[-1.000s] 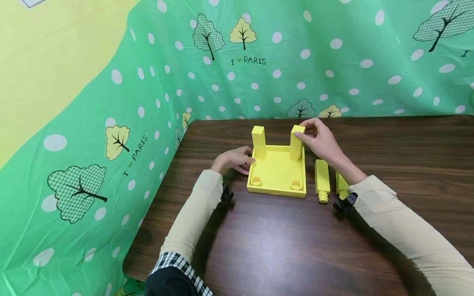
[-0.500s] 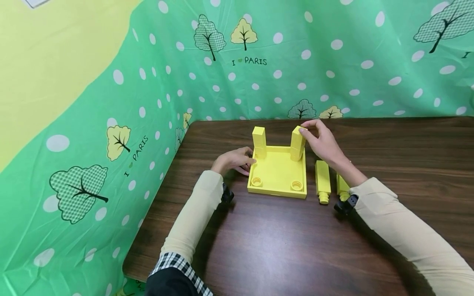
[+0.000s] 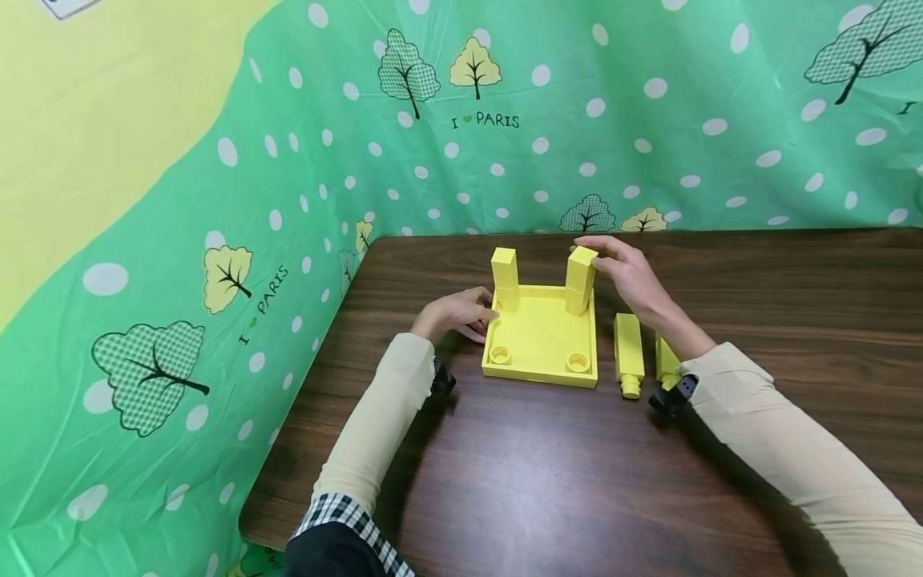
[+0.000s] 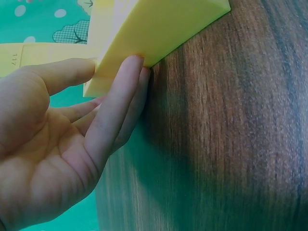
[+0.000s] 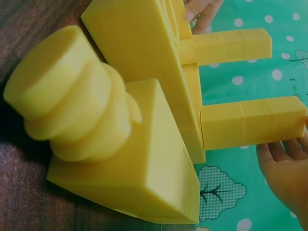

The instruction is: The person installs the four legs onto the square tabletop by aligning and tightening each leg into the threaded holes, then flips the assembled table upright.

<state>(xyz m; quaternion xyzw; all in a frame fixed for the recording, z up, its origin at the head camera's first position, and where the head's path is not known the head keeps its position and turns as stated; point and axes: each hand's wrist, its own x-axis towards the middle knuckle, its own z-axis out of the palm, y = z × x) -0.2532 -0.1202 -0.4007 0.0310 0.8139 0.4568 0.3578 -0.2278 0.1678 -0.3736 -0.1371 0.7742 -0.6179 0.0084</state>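
Pinching vertical leg [image 3: 580, 280] at far-right corner of tray [image 3: 541, 340]: fingers of right hand [image 3: 634, 278]; left hand [image 3: 454, 312], fingers gripping tray's left wall.

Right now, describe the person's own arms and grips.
The left sleeve and right sleeve are cream. A small black device sits at each wrist. Black-and-white checked cloth and black fabric show higher on the left. Both grips are gloveless.

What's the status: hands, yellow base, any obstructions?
Left hand holds yellow base; right hand grips far-right post. Near sockets unfilled. Nothing visibly blocking.
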